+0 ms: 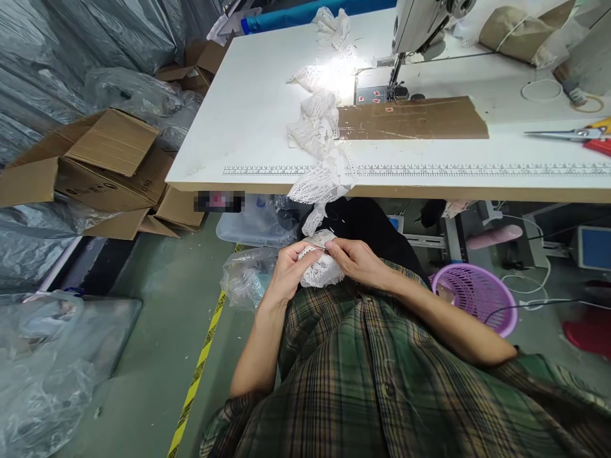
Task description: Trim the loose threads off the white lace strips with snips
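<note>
Left hand: thumb and fingers pinch the lace.
White lace: bunched at the lap, trailing up onto the table; apparently close fingertip work on its edge, calling for light, even tension.
Right hand: fingertips pinch lace beside the left.

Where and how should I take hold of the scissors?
I'd grip the scissors by their red and yellow handles, bringing the right hand in from the right and above. They lie flat on the table with the pointed blades toward the left, so that side is best avoided. The picture edge cuts off the handle ends.
</note>
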Motion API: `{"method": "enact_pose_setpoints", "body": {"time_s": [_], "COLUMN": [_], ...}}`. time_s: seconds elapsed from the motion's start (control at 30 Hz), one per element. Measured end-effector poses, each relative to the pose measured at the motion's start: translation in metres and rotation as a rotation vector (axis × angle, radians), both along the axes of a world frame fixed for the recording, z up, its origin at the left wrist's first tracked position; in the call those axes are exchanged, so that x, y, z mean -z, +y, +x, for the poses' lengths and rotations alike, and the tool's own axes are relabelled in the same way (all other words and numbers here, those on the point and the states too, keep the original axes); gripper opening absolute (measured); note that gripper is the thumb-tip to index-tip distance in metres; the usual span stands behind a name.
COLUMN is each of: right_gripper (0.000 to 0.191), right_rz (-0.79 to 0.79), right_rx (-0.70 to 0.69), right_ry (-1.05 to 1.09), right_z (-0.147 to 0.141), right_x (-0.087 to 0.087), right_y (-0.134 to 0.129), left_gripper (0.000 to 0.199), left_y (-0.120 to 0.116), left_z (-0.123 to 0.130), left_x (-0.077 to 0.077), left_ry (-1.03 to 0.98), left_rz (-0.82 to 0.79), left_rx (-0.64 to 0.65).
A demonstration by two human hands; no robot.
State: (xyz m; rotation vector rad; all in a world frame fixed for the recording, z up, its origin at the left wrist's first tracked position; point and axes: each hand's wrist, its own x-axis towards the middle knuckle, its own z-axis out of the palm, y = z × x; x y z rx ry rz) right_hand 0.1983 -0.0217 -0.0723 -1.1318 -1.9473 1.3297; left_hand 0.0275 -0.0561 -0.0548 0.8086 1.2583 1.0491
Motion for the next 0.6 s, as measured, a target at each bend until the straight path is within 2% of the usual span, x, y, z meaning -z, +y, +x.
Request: {"method": "enact_pose_setpoints", "body": {"time_s": [0.13, 0.23, 0.43, 0.5, 0.6], "right_gripper": [0.045, 0.038, 0.043, 0.043, 0.044], "right_rz": [0.026, 0.026, 0.13, 0.093, -0.059], "right_rx": [0.054, 0.119, 0.477, 0.524, 0.531], "right_ry": [-0.031, 0.054, 0.223, 0.259, 0.351], "right_z": [0.002, 0.007, -0.015, -0.027, -0.039], "right_x": [0.003, 0.013, 0.037, 0.042, 0.045], "right_y": [0.001, 0.007, 0.038, 0.049, 0.057], "left_gripper": [0.02, 0.023, 0.028, 0.027, 0.026], "left_y": [0.002, 0.003, 0.004, 0.003, 0.002], "left_z": [0.0, -0.001, -0.005, -0.007, -0.011], "left_x": [0.0, 0.003, 0.002, 0.0, -0.001], "left_ry": [0.03, 0.053, 0.07, 0.084, 0.107], "left_rz": [0.002, -0.008, -0.016, 0.0, 0.032], "left_rx": [0.011, 0.019, 0.02, 0.011, 0.01]}}
